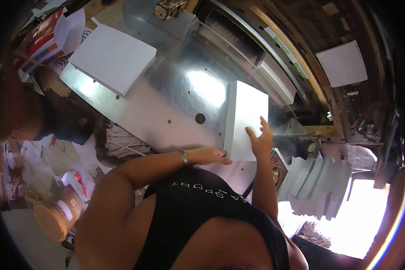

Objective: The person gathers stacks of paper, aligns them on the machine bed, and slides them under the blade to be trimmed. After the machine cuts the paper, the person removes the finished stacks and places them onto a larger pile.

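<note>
A thick stack of white paper [249, 112] lies on the shiny metal table [175, 105], in front of the machine's long slot. My left hand [210, 155], below a wrist bracelet, has its fingers stretched out at the near left corner of the stack. On the right, my right hand [261, 137] rests with fingers spread at the stack's right edge, near the top sheet. Neither hand is wrapped around anything. Farther left on the table sits a second white stack [114, 56].
Inside the slot stands another white block [276, 78]. A red and white box [51, 38] is at the far left. Part of another person [27, 117] shows at the left edge. Several stacked bundles [317, 184] stand at right; a tan bucket [58, 216] and paper scraps [54, 159] lie lower left.
</note>
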Demonstrator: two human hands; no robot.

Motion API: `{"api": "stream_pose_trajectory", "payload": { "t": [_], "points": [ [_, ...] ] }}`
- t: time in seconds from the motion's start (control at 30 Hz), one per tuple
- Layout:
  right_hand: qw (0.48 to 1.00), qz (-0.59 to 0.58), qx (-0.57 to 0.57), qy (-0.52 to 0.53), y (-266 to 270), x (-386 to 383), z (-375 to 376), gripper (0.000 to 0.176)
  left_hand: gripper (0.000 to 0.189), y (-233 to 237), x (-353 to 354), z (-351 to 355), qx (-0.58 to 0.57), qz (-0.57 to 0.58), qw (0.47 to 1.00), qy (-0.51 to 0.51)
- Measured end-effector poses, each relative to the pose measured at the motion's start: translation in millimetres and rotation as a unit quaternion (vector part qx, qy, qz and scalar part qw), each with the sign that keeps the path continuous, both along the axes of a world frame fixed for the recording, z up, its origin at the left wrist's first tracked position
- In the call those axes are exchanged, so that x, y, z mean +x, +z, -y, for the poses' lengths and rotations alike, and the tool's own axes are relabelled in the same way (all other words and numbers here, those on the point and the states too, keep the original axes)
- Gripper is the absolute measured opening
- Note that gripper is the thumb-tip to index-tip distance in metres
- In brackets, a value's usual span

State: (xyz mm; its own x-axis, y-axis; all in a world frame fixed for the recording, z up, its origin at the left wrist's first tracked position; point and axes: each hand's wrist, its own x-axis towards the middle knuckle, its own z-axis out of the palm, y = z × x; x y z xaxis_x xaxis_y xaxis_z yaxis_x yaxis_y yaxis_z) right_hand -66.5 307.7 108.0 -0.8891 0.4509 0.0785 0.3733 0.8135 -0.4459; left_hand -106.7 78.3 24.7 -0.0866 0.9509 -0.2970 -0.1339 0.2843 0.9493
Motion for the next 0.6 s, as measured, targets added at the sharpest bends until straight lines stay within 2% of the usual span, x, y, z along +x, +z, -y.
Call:
{"api": "stream_pose_trajectory", "payload": {
  "t": [0.03, 0.1, 0.13, 0.23, 0.33, 0.43, 0.6],
  "points": [
    [0.999, 0.036, 0.002, 0.003, 5, -8, 12, 0.079, 0.094, -1, -4, -9, -0.022, 0.035, 0.997, -0.059],
    [0.992, 0.118, 0.032, 0.015, 1, -19, 21, 0.079, 0.093, -26, 17, -29, 0.046, -0.021, 0.999, 0.001],
    [0.986, 0.128, 0.089, 0.056, -2, -21, 24, 0.08, 0.092, -29, 22, -34, 0.079, -0.049, 0.995, 0.032],
    [0.965, 0.185, 0.18, 0.05, 6, -24, 46, 0.082, 0.09, -28, 20, -46, 0.064, 0.014, 0.998, -0.004],
    [0.967, 0.168, 0.181, 0.057, -5, -23, 37, 0.083, 0.088, -21, 12, -45, 0.026, 0.056, 0.997, -0.035],
    [0.97, 0.16, 0.174, 0.06, -6, -25, 34, 0.081, 0.088, -16, 2, -41, 0.028, 0.046, 0.996, -0.064],
    [0.973, 0.148, 0.159, 0.076, -4, -23, 29, 0.076, 0.082, -27, 5, -44, 0.03, 0.085, 0.996, -0.029]
  ]
}}
